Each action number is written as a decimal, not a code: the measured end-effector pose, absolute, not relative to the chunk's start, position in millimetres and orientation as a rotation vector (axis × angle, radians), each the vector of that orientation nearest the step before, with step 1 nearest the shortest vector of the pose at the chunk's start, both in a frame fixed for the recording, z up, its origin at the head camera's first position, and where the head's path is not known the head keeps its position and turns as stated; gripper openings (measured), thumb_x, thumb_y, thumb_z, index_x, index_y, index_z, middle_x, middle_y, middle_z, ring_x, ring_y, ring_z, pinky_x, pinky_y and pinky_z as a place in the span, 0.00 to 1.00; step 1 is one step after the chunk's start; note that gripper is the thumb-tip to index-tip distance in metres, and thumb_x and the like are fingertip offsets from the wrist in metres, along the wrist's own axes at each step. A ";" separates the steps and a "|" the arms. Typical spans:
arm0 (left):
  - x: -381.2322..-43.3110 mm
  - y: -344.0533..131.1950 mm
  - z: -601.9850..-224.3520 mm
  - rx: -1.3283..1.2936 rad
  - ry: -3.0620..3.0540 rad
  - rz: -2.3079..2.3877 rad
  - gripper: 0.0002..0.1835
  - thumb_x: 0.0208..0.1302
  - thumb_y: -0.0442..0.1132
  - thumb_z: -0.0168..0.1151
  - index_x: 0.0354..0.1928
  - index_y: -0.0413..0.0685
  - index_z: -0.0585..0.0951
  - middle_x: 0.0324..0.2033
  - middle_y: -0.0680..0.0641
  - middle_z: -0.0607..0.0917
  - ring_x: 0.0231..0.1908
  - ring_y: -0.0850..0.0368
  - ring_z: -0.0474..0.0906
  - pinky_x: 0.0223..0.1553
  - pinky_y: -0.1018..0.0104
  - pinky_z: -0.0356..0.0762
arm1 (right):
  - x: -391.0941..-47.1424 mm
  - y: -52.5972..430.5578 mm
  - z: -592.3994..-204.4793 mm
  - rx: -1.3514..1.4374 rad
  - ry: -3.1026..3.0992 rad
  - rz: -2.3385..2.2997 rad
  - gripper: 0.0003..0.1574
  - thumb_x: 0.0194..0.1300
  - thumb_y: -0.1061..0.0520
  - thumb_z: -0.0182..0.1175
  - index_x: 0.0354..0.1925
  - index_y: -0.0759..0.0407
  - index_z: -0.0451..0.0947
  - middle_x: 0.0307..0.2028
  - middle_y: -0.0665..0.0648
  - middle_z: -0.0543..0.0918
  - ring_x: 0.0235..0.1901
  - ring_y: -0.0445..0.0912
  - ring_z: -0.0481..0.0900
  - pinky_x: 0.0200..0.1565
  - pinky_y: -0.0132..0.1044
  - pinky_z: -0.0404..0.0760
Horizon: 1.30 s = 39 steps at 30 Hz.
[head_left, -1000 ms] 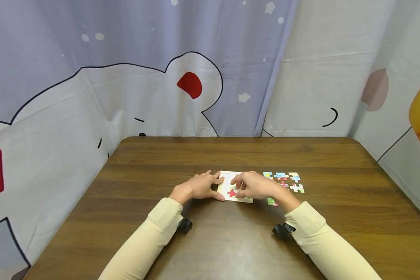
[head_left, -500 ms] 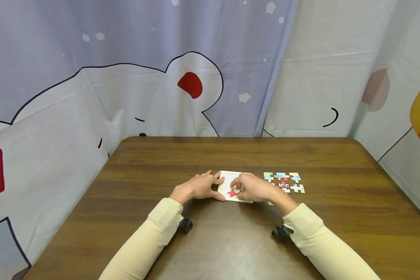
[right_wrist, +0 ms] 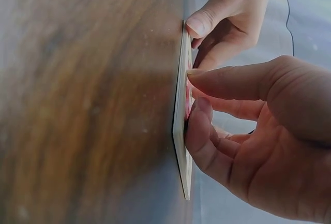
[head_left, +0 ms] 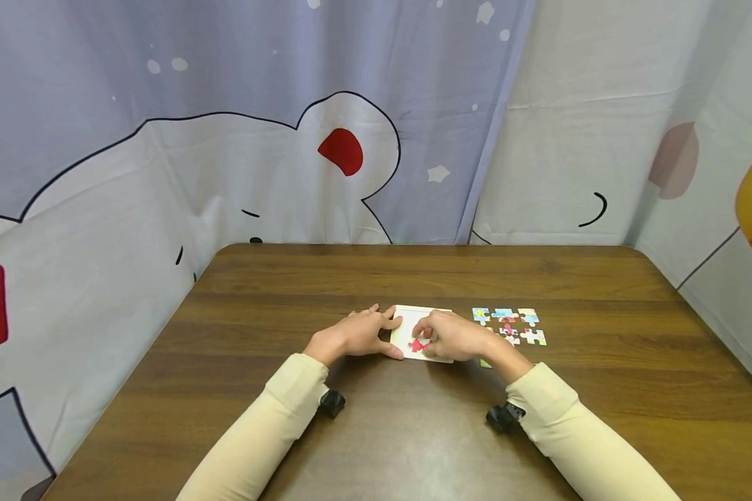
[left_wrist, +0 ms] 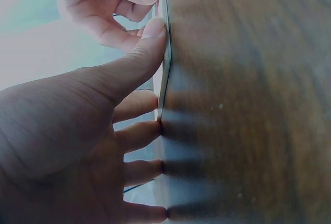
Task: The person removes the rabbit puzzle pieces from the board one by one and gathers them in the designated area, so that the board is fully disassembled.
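Observation:
A flat white puzzle board [head_left: 407,319] lies on the wooden table, seen edge-on in both wrist views. My left hand [head_left: 358,334] holds its left end, thumb at the near edge [left_wrist: 164,53] and fingers spread towards the far corner, several fingertips down on the table. Over the board's right part, my right hand [head_left: 460,335] has its thumb and curled fingers at a pink-red puzzle piece [head_left: 417,344], pinching it against the surface. In the right wrist view, red shows between the thumb [right_wrist: 212,79] and fingers. Much of the piece and the board's right end are hidden by that hand.
Several loose jigsaw pieces [head_left: 533,337] lie in rough rows right of the board, some of them behind the right wrist. Brown wooden table [head_left: 288,278] extends all round. A printed curtain [head_left: 257,174] hangs past its far edge.
My right hand has shifted slightly left and lower over the board, showing more of the pink-red puzzle piece, then stays almost still. The left hand keeps its place.

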State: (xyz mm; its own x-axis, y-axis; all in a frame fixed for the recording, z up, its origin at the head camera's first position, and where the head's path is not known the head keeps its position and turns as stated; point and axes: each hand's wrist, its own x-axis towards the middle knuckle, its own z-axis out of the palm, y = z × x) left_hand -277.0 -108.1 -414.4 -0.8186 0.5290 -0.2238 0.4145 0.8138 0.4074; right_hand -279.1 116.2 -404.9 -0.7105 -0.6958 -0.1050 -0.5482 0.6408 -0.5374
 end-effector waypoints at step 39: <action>-276.6 -106.9 -412.5 0.714 2.654 0.501 0.44 0.60 0.61 0.68 0.75 0.54 0.65 0.76 0.45 0.56 0.75 0.37 0.46 0.68 0.31 0.47 | -279.9 120.7 -403.7 -1.054 2.609 -0.847 0.12 0.59 0.71 0.61 0.39 0.59 0.84 0.27 0.48 0.79 0.25 0.39 0.72 0.31 0.34 0.74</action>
State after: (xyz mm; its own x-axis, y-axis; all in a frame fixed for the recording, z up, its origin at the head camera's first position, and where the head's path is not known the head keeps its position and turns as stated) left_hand -276.6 -106.9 -412.5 -0.8134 0.5321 -0.2353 0.4096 0.8109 0.4179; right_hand -279.9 120.7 -403.7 -0.7247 -0.6886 0.0255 -0.5722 0.5808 -0.5790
